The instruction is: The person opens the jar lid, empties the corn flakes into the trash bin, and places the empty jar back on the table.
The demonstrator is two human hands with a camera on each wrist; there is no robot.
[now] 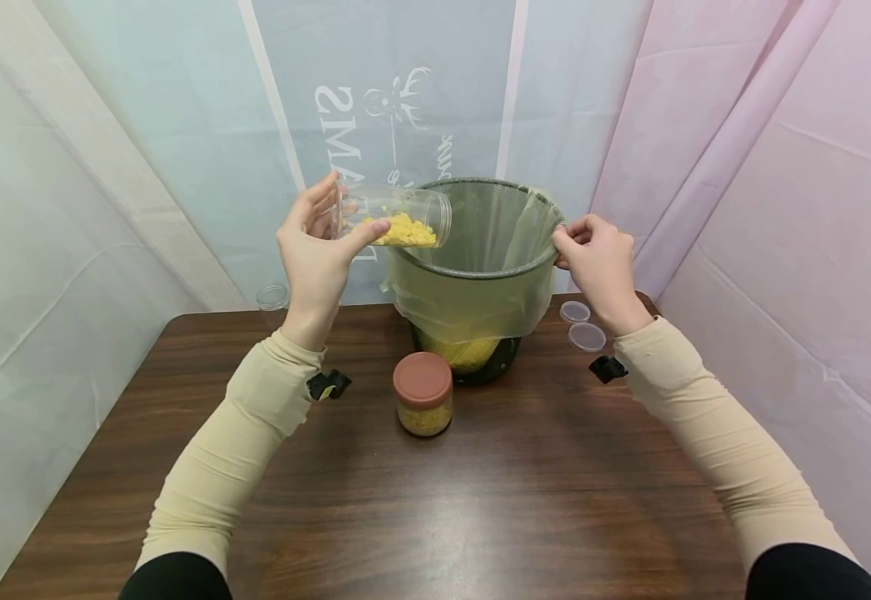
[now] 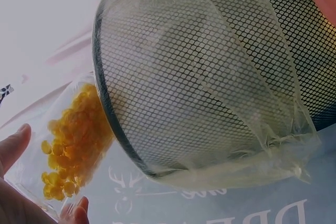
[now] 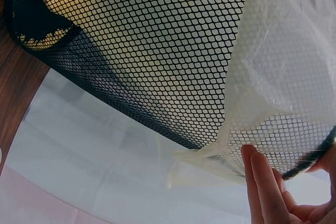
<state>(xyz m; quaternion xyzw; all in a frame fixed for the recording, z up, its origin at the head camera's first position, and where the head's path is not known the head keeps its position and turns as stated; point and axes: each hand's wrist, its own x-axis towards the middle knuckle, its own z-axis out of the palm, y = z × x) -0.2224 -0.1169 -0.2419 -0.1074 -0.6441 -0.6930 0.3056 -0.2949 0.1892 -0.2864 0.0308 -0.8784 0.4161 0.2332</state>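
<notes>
My left hand (image 1: pixel 313 262) holds a clear jar (image 1: pixel 378 198) lying nearly on its side, thumb along the near wall. Small yellow pieces (image 1: pixel 409 231) have gathered toward its mouth, which overlaps the left rim of a black mesh waste bin (image 1: pixel 491 273). In the left wrist view, the pieces (image 2: pixel 79 140) sit close beside the rim. A pale translucent bag (image 1: pixel 473 304) lines the bin and folds down over its outside. At the bin's right rim, my right hand (image 1: pixel 598 257) pinches the edge; its fingers (image 3: pixel 268 184) lie against the bag outside.
In front of the bin stands a jar with a reddish-brown lid (image 1: pixel 423 393) and yellowish contents. Two clear round lids (image 1: pixel 587 337) lie right of the bin. Another clear container (image 1: pixel 272 298) stands behind my left wrist. The brown table (image 1: pixel 435 517) meets hanging cloth (image 1: pixel 202 150) behind.
</notes>
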